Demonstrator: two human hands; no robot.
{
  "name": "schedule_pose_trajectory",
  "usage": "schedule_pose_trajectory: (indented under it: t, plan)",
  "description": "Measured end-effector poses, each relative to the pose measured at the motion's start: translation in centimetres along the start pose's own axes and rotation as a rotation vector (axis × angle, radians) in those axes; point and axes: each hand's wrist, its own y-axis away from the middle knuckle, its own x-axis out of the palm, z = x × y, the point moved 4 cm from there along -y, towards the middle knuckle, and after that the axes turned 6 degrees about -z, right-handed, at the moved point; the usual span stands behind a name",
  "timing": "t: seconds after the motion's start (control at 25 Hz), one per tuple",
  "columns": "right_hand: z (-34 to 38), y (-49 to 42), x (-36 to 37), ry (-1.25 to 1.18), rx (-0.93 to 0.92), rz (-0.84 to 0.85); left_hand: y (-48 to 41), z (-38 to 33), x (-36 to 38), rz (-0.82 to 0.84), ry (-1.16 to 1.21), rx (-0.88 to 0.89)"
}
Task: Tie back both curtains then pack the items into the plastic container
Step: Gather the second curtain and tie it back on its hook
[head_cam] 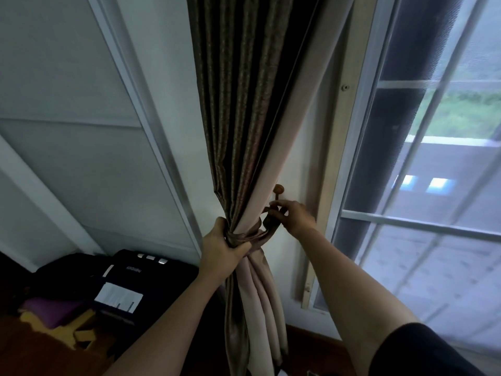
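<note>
A dark patterned curtain (pixel 238 104) with a pale pink lining hangs down the centre of the frame, gathered into a narrow waist just below the middle; the left hand (pixel 223 246) has its grip closed around that gathered waist, fingers wrapped over the fabric and the tieback band (pixel 250 236) that circles it; the right hand (pixel 294 215), right of centre, pinches the free end of the band between thumb and fingertips, its grip nearly closed on the loop, just below a brown wooden wall hook (pixel 278 192) with a round knob; whether the loop already sits on the hook cannot be told; below the waist the curtain falls in pale folds toward the wooden floor (pixel 32 356) at the bottom of the frame; a window (pixel 433 185) with white bars fills the right side, a wooden frame strip (pixel 336 158) beside it; at the lower left lie dark bags (pixel 130 280) and a purple cloth (pixel 51 308); a black sleeve (pixel 423 351) shows at the lower right; the plastic container is not in sight.
</note>
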Motion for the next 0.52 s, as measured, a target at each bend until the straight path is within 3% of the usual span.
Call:
schedule_pose_trajectory:
  t: [0.24,0.36,0.44,0.52]
  plan:
    - [0.2,-0.2,0.5,0.171,0.077,-0.074,-0.1,-0.2,1.1,0.022,0.003,0.016]
    - [0.9,-0.3,0.5,0.28,0.031,-0.007,0.3,-0.5,1.7,0.023,0.027,0.008]
    - [0.2,1.2,0.9,0.241,-0.056,0.117,1.2,-0.4,1.9,0.009,0.039,0.005]
    - [-1.4,4.2,0.3,0.062,-0.073,0.094,2.7,-0.6,2.7,0.012,0.022,-0.003]
